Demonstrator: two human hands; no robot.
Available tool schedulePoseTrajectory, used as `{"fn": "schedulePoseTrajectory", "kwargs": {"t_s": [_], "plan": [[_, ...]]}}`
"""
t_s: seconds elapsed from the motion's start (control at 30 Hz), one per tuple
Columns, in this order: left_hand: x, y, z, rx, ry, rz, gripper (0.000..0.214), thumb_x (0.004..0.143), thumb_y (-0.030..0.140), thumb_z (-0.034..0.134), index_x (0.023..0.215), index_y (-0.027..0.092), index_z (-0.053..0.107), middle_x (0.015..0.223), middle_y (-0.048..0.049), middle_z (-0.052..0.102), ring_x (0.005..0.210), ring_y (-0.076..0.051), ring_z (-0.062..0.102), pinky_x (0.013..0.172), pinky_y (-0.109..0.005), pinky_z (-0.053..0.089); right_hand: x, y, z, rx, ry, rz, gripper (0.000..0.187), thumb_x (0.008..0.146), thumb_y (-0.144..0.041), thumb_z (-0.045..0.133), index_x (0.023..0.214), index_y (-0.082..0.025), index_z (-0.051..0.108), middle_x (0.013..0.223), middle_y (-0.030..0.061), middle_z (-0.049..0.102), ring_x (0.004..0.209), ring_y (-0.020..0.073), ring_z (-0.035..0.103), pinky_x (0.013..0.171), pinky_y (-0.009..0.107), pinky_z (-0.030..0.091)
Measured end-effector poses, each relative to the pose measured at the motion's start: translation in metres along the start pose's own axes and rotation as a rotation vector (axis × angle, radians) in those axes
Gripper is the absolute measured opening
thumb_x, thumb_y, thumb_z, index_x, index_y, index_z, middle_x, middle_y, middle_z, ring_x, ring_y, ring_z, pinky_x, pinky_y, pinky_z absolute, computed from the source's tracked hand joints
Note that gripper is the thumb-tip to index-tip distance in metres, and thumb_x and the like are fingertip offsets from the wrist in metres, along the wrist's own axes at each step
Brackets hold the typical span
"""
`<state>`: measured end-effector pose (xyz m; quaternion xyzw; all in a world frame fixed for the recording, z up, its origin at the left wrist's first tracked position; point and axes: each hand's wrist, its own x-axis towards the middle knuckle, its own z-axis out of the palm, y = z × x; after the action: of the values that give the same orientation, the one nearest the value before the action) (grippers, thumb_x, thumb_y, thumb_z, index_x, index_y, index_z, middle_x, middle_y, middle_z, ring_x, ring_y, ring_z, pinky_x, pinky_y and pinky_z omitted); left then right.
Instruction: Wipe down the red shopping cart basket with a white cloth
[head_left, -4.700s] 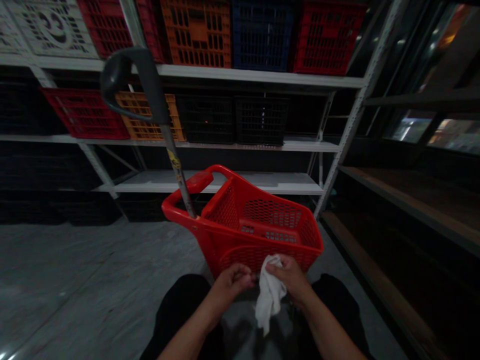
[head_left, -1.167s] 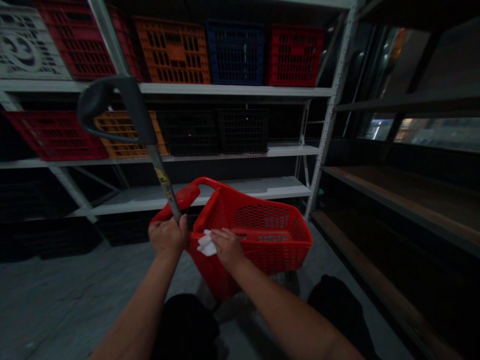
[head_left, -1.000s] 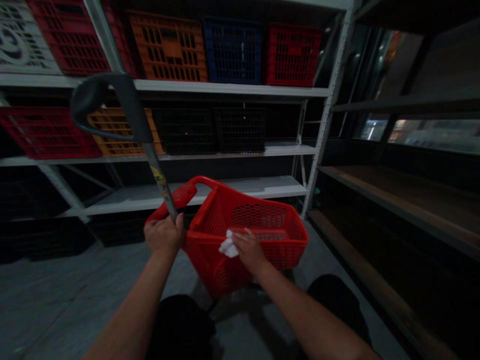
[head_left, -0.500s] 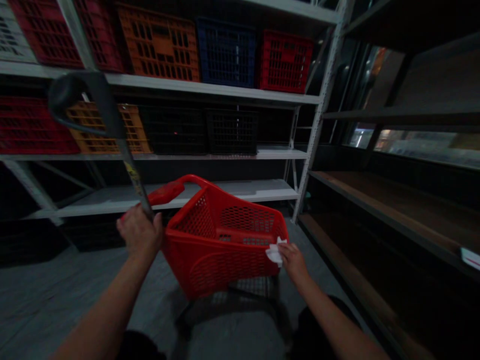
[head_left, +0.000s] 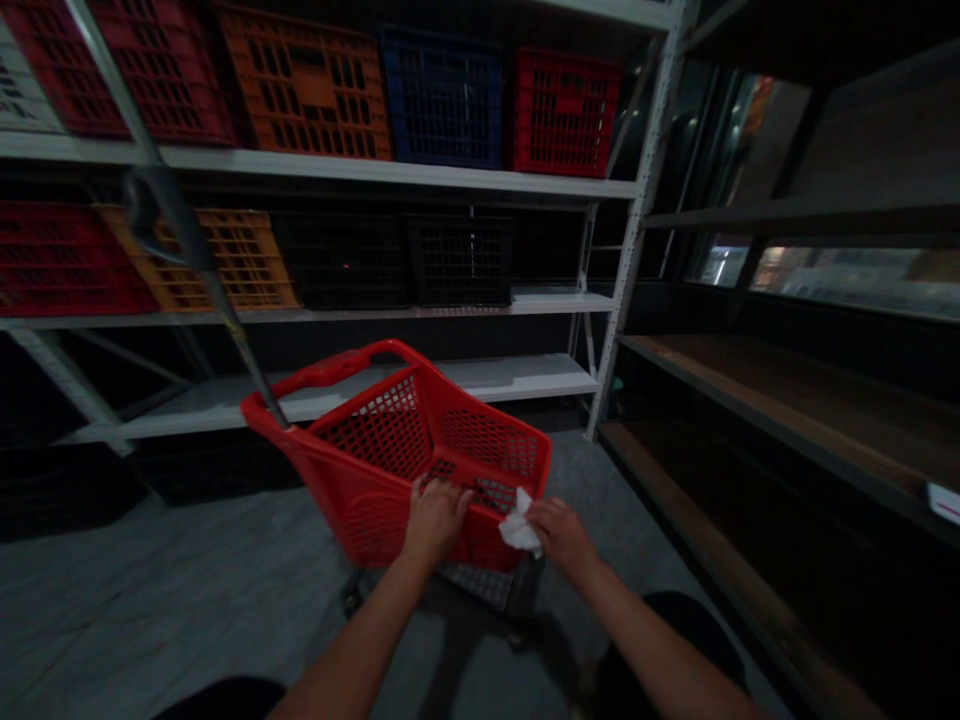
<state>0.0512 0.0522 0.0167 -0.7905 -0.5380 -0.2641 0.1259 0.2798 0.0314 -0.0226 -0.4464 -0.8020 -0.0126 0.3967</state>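
A red plastic shopping cart point(head_left: 360, 500) stands before me, its sides pierced with a mesh of holes. My left hand point(head_left: 439, 515) is closed over the near top rim of its basket, fingers hooked inside. A crumpled white wipe point(head_left: 519, 528) is pinched in my right hand point(head_left: 561, 535), against the rim near the basket's right front corner. Whether it is cloth or paper I cannot tell. From the cart's red handle point(head_left: 326, 372) a grey metal pole point(head_left: 238, 335) with a black loop-shaped clamp point(head_left: 169, 220) slants up to the left.
Behind the cart runs a white metal rack point(head_left: 450, 180) with plastic crates, among them an orange crate point(head_left: 307, 85), a blue crate point(head_left: 442, 95) and a red crate point(head_left: 568, 112). On the right stands dark shelving with wooden boards point(head_left: 780, 400). The floor point(head_left: 187, 580) is grey.
My left hand has left the pole's base at the handle and moved right to the near rim. My right hand and the wipe have shifted slightly left. The cart has turned a little.
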Motion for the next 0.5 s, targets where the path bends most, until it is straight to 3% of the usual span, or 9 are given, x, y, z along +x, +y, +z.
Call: {"fn": "schedulePoseTrajectory", "kwargs": {"t_s": [0.1,0.2,0.37,0.5], "plan": [[-0.001,-0.009,-0.003,0.002,0.004,0.000,0.039,0.086,0.036,0.030,0.075,0.019,0.063,0.075,-0.0053,0.065,0.082,-0.018,0.054,0.095,-0.045,0.025,-0.001,0.027,-0.028,-0.105,0.137,0.238,0.020,0.079,-0.016,0.045,0.078,-0.016,0.065,0.079,0.0082,0.064,0.076,0.0191,0.057,0.071,0.031,0.045],[-0.001,-0.009,-0.005,0.018,-0.003,-0.027,0.040,0.085,0.035,0.030,0.073,0.019,0.064,0.075,-0.0064,0.065,0.082,-0.020,0.054,0.096,-0.045,0.024,0.009,0.027,-0.041,-0.076,0.276,0.381,0.021,0.081,-0.021,0.042,0.089,-0.017,0.061,0.085,0.0076,0.063,0.079,0.0198,0.057,0.072,0.031,0.044],[0.004,0.015,-0.003,0.037,0.006,0.002,0.038,0.085,0.038,0.032,0.074,0.020,0.064,0.079,-0.0056,0.066,0.083,-0.020,0.055,0.098,-0.050,0.016,0.019,-0.016,-0.005,0.281,0.195,0.357,0.017,0.078,-0.019,0.046,0.078,-0.018,0.063,0.073,0.0033,0.061,0.070,0.0153,0.057,0.064,0.025,0.044],[0.004,0.034,0.008,-0.006,-0.039,0.054,0.044,0.085,0.038,0.030,0.067,0.018,0.064,0.066,-0.0072,0.065,0.069,-0.019,0.057,0.086,-0.043,0.029,0.005,-0.034,0.024,0.361,0.206,0.361,0.009,0.070,-0.024,0.060,0.069,-0.018,0.066,0.071,0.0031,0.056,0.065,0.0143,0.054,0.057,0.023,0.044]]}}
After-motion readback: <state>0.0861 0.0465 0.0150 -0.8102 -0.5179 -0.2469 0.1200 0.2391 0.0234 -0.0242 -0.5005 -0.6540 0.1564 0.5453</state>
